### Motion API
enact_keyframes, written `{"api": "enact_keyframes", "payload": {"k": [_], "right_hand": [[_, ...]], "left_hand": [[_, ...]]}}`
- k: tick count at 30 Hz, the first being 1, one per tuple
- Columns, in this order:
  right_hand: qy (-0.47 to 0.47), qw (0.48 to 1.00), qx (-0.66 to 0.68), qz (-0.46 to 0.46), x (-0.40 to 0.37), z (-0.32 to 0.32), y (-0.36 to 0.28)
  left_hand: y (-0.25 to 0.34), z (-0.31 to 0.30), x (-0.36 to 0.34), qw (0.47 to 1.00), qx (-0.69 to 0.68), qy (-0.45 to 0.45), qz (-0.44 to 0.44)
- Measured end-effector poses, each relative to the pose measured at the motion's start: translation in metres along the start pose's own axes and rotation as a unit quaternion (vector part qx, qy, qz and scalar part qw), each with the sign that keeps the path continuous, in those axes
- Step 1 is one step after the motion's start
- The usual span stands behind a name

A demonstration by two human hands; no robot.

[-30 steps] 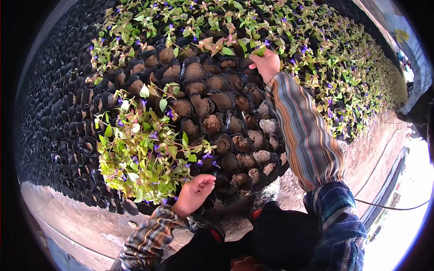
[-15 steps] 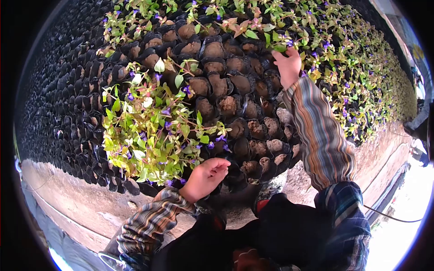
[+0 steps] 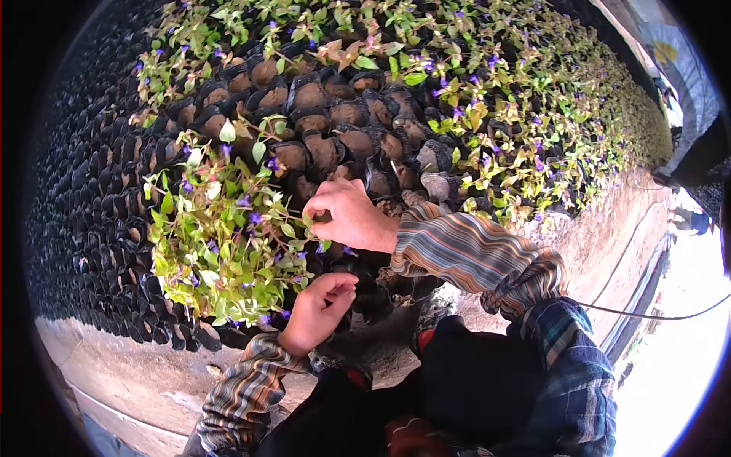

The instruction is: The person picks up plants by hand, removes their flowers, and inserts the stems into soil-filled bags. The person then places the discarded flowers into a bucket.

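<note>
My right hand [image 3: 349, 218] is over the right edge of a clump of leafy seedlings [image 3: 221, 236] with small purple flowers. Its thumb and forefinger curl together, and a green seedling tip [image 3: 311, 222] shows at the fingertips. Below it, my left hand [image 3: 316, 308] hovers beside the clump's lower right side, thumb and fingers drawn together; whatever they may hold is too small to make out. Black soil-filled nursery bags [image 3: 310, 94], with brown soil at their tops, stand close together beyond my right hand.
More flowering seedlings [image 3: 533, 114] cover the bed at the back and right. Rows of black bags [image 3: 84, 206] fill the left side. A concrete edge [image 3: 129, 365] runs along the front. Another person's dark clothing [image 3: 697, 152] shows at the far right, and a thin cable [image 3: 647, 314] crosses below.
My right hand has come back from the plants at the upper right to the clump near my left hand. The left hand stays beside the clump. The view has shifted slightly.
</note>
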State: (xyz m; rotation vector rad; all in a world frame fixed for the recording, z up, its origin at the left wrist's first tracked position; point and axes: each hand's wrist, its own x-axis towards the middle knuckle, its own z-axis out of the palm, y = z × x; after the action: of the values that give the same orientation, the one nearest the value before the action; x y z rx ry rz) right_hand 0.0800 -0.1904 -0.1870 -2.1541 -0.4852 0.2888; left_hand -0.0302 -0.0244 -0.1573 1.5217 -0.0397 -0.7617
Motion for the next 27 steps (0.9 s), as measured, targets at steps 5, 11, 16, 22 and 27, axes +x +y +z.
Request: {"api": "enact_keyframes", "payload": {"k": [5,11,16,22,27], "right_hand": [[-0.08,0.896,0.364,0.242,-0.016,-0.043,0.014],[0.159,0.857,0.402,0.282,-0.014,-0.13,0.049],[0.167,0.911,0.225,0.302,-0.003,-0.173,0.086],[0.082,0.779,0.551,0.289,-0.013,-0.198,0.096],[0.262,0.796,0.484,0.254,-0.001,-0.191,0.099]], "left_hand": [[0.007,-0.009,0.007,1.0,0.008,0.023,0.017],[0.004,-0.011,0.007,1.0,0.014,0.018,0.019],[0.003,-0.011,0.009,1.0,0.006,0.017,0.003],[0.003,-0.019,0.012,1.0,-0.002,0.006,-0.019],[-0.003,-0.024,0.01,0.999,-0.008,0.008,-0.044]]}}
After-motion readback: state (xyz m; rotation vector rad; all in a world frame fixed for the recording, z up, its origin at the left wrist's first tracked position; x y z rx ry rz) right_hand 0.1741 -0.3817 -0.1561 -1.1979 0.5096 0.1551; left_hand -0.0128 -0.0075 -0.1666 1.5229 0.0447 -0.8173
